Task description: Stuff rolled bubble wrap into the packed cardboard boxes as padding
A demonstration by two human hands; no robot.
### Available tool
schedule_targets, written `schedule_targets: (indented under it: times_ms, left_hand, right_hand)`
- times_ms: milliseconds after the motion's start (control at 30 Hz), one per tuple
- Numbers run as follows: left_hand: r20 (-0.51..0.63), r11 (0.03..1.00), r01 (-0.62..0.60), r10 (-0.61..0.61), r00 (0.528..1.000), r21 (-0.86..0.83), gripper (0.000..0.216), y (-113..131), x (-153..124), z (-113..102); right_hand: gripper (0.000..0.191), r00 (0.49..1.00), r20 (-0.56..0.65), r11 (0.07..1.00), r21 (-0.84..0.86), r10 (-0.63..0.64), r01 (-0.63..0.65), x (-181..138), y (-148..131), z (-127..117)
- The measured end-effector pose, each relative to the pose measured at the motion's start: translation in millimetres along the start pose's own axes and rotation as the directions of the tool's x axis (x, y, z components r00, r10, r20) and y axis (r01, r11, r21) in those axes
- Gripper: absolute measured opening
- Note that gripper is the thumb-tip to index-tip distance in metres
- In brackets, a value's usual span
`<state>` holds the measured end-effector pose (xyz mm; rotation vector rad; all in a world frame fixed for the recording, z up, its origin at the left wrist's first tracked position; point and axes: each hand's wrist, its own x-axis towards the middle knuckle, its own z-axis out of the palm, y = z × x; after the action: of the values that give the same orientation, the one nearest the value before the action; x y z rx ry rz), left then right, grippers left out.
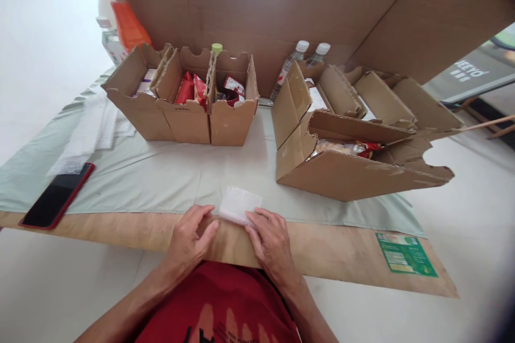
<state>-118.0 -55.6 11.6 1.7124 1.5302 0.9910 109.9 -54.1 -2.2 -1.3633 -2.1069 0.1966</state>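
A small folded piece of bubble wrap [240, 204] lies at the table's front edge, partly on the green cloth. My right hand [271, 238] has its thumb and index finger on the lower right corner of the wrap, which seems pinched between them. My left hand [193, 236] is just left of the wrap, thumb and fingers apart and curved, with nothing in it. What the wrap may contain cannot be made out.
Cardboard bins [189, 123] with packets stand at the back left; more bins [354, 171] stand right. Behind them are an orange bottle [126, 21] and clear bottles [295, 59]. A phone [58, 195] and bubble wrap sheets [86, 128] lie left, a green label [406, 254] right.
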Motion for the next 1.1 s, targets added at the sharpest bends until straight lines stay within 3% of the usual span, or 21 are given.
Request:
schedule_targets:
  times_ms: [33, 100, 167, 200, 267, 400, 467, 567, 667, 733, 833, 900, 1000, 1033, 1100]
  left_hand:
    - [0.059, 0.974, 0.165, -0.158, 0.986, -0.158, 0.029, 1.9, -6.5, -3.4]
    - [0.276, 0.768, 0.483, -0.399, 0.875, -0.421, 0.038, 6.9, -16.3, -5.6]
    - [0.468, 0.503, 0.635, -0.430, 0.772, -0.586, 0.049, 13.3, -19.6, -0.9]
    - [0.511, 0.398, 0.646, -0.400, 0.761, -0.652, 0.052, 16.5, -18.7, 3.4]
    - [0.495, 0.265, 0.592, -0.352, 0.794, -0.761, 0.047, 21.7, -13.3, 13.5]
    - [0.470, 0.183, 0.549, -0.346, 0.812, -0.815, 0.036, 26.3, -1.7, 27.4]
    - [0.470, 0.186, 0.552, -0.349, 0.811, -0.813, 0.038, 27.5, 0.3, 29.9]
    - [0.448, 0.212, 0.540, -0.362, 0.818, -0.814, 0.038, 29.1, 0.0, 33.9]
    - [0.443, 0.246, 0.548, -0.374, 0.815, -0.800, 0.042, 29.8, 0.2, 41.6]
    - [0.435, 0.306, 0.558, -0.387, 0.813, -0.771, 0.042, 29.9, 2.2, 46.1]
    - [0.452, 0.507, 0.542, -0.300, 0.840, -0.670, 0.038, 32.8, 11.5, 46.6]
    - [0.422, 0.697, 0.395, -0.145, 0.895, -0.599, 0.036, 40.6, 23.9, 43.5]
    - [0.207, 0.903, -0.065, 0.167, 0.964, -0.425, 0.047, 66.9, 53.7, 42.1]
    - [0.136, 0.917, -0.217, 0.276, 0.952, -0.336, 0.054, 79.2, 66.2, 44.3]
    - [0.044, 0.874, -0.454, 0.468, 0.883, -0.175, 0.064, 105.8, 93.0, 53.6]
  right_hand:
    - [0.025, 0.999, -0.016, 0.999, 0.028, 0.045, -0.044, 1.3, -0.5, -0.1]
    - [0.022, 0.993, -0.006, 0.988, 0.099, 0.120, -0.119, 2.1, -5.1, -2.2]
    - [0.020, 0.983, 0.037, 0.966, 0.182, 0.179, -0.182, 1.0, -13.8, -5.0]
    - [0.019, 0.979, 0.059, 0.953, 0.222, 0.197, -0.205, -0.1, -18.8, -6.0]
    - [0.017, 0.976, 0.087, 0.934, 0.286, 0.198, -0.215, -2.8, -27.4, -7.0]
    - [0.017, 0.971, 0.000, 0.930, 0.287, 0.240, -0.230, -9.2, -28.6, -8.5]
    - [0.037, 0.941, -0.021, 0.886, 0.343, 0.338, -0.311, -12.8, -23.2, -11.9]
    - [0.066, 0.892, 0.153, 0.684, 0.591, 0.426, -0.428, -17.6, -17.8, -17.8]
    - [0.045, 0.840, 0.283, 0.502, 0.697, 0.463, -0.512, -19.4, -18.0, -19.0]
    - [0.031, 0.808, 0.273, 0.465, 0.702, 0.523, -0.539, -19.0, -16.7, -19.9]
    - [0.040, 0.790, 0.204, 0.459, 0.719, 0.579, -0.522, -17.5, -5.2, -35.1]
    - [0.042, 0.805, 0.120, 0.545, 0.677, 0.581, -0.494, -15.8, 9.6, -61.3]
    - [0.039, 0.843, -0.067, 0.746, 0.506, 0.534, -0.432, -9.6, 36.0, -123.7]
    - [0.042, 0.849, -0.126, 0.792, 0.449, 0.513, -0.413, -5.6, 43.9, -147.9]
    - [0.051, 0.832, -0.267, 0.854, 0.345, 0.487, -0.389, 6.3, 57.0, -195.6]
